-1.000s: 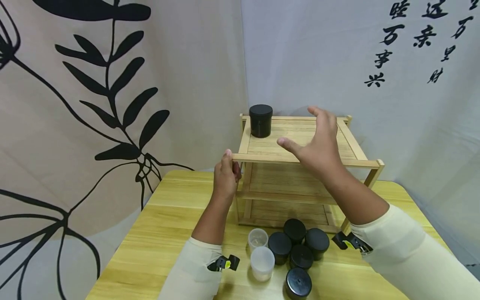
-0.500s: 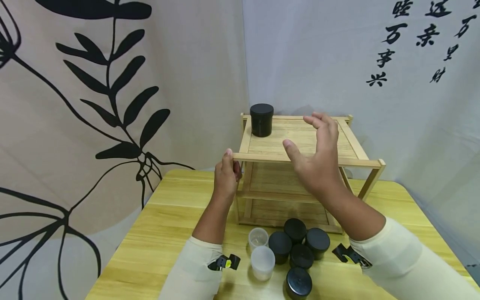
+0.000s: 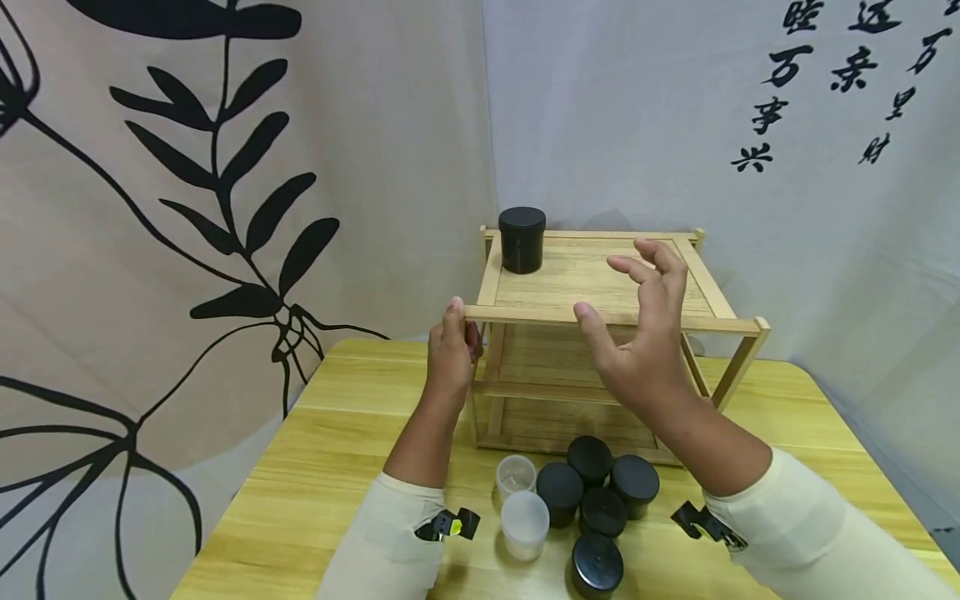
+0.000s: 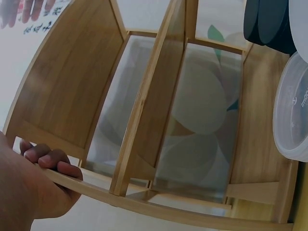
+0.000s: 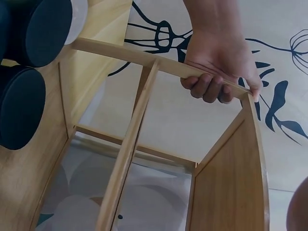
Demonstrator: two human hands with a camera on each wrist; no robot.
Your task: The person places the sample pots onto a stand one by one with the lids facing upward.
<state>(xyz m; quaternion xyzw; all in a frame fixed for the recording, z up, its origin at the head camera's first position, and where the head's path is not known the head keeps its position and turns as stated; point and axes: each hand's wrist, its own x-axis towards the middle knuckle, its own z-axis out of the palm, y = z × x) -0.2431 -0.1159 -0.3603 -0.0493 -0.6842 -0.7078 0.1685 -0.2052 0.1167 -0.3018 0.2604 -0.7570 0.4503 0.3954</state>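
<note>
**Rack gripped at its front-left corner**

Rack [image 3: 600, 287] stands on the table [image 3: 330, 467]. Head view: my left hand [image 3: 452, 354] grips its top rail; my right hand [image 3: 645, 333] hovers, fingers spread, holding nothing. Left wrist: fingers [image 4: 50, 161] curl round the rail. Right wrist: same grip; a clear cup's embossed writing is unreadable.

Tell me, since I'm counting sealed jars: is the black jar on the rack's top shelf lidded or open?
Lidded. The black jar stands upright at the top shelf's back left corner, with a flat black lid on it.
</note>
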